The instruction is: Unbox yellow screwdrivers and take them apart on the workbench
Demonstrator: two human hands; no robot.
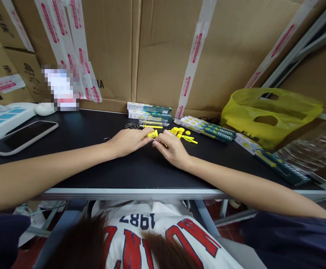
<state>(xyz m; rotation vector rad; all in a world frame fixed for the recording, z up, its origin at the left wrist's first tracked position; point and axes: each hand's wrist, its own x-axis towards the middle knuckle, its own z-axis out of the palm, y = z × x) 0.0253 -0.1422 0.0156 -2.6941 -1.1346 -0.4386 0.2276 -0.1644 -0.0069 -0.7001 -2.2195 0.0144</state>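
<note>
Head view, yellow piece: small, bright yellow, rounded like a short cylinder, partly hidden by fingers; held over the table, between the hands.
Left hand: thumb and fingers clamped on the yellow piece.
Right hand: grip closed, fingertips pinching a thin metal piece just beside the yellow piece.
Loose yellow parts: strewn just beyond the right hand.
Slim boxes: green and white, stacked farther back.
Table: flat black top, pale front edge.

Taped cardboard wall, black desk, red floor
</note>
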